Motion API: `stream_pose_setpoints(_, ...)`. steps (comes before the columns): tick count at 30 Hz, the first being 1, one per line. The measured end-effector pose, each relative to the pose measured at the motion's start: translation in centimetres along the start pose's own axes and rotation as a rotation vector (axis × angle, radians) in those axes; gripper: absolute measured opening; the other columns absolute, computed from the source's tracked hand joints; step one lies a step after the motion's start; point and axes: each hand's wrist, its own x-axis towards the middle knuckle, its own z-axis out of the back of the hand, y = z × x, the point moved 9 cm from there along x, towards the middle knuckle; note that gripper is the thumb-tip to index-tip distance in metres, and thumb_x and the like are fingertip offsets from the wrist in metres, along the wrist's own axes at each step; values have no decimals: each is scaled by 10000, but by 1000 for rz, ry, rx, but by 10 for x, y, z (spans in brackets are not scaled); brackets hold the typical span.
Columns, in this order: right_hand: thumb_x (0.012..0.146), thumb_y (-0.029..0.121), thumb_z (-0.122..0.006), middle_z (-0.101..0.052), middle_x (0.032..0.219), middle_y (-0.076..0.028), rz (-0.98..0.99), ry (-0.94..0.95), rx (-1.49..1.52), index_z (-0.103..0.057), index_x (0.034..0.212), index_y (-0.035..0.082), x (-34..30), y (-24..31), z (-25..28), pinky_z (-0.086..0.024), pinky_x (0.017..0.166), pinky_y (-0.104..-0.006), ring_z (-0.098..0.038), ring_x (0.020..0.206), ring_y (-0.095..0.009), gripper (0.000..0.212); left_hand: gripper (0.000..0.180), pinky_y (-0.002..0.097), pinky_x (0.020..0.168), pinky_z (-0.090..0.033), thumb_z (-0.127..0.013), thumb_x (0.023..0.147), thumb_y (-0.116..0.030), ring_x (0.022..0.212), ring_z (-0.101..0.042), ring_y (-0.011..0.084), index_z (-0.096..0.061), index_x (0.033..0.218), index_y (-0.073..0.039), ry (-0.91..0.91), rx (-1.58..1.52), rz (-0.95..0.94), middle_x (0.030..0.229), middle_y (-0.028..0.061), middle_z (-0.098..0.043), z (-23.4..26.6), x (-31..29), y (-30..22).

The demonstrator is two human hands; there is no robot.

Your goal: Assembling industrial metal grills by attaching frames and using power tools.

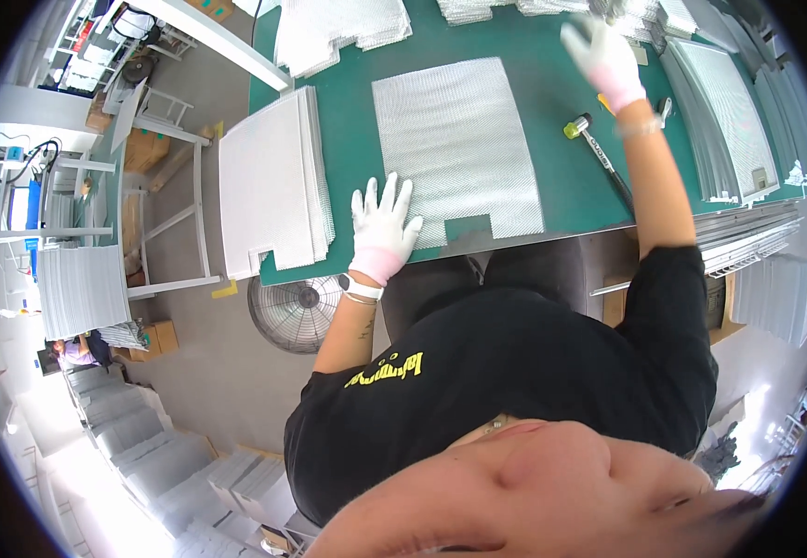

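Note:
My left hand (pixel 384 230), in a white glove with a pink cuff, lies with fingers spread at the near left corner of a silver mesh sheet (pixel 455 139). The sheet lies flat on the green tabletop (pixel 348 112), a notch cut into its near edge. My right hand (pixel 601 63), gloved the same way, stretches to the far right with its fingers apart. It is beside the far pile of mesh pieces (pixel 650 20); whether the fingertips touch them is hard to see. A mallet (pixel 599 158) with a yellow and black head lies between the sheet and my right forearm.
A stack of pale notched sheets (pixel 269 186) stands at the left table edge. More mesh sheets (pixel 343 33) lie at the far left, and upright panels (pixel 724 116) fill the right side. A floor fan (pixel 306 312) stands below the table, and a white frame (pixel 171 200) stands farther left.

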Motion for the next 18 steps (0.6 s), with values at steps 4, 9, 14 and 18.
stream_pose_setpoints(4, 905, 442, -640, -708, 1116, -184, -168, 168, -108, -662, 1230, 52, 67, -1, 0, -551, 867, -411, -696, 996, -324, 508, 647, 608, 1214, -167, -565, 952, -415, 1454, -321, 443, -435, 1521, -136, -42, 11, 54, 1586, 159, -378, -2, 8, -10)
stream_pose_setpoints(9, 833, 519, -748, -717, 1150, -192, -188, 431, -424, -552, 1432, 34, 102, 25, -17, -547, 922, -418, -702, 1044, -309, 795, 607, 631, 1203, -162, -621, 905, -453, 1435, -330, 463, -557, 1415, -130, -16, -74, 74, 1526, 182, -427, 14, 13, -7)
stream_pose_setpoints(14, 802, 568, -714, -673, 1238, -262, -210, 170, -397, -585, 1399, 27, 122, -28, -6, -473, 1062, -472, -627, 1193, -432, 816, 520, 621, 1198, -187, -757, 833, -362, 1435, -330, 455, -653, 1269, -97, -424, -250, -76, 1475, 227, -449, 84, 61, -8)
stream_pose_setpoints(18, 818, 553, -677, -591, 1350, -292, 146, 110, -44, -549, 1418, 6, 109, 61, 34, -390, 1138, -464, -540, 1309, -415, 822, 640, 455, 1195, -300, -751, 870, -380, 1379, -451, 413, -567, 1352, -1, -517, -878, -93, 1453, 254, -499, 130, 172, 14)
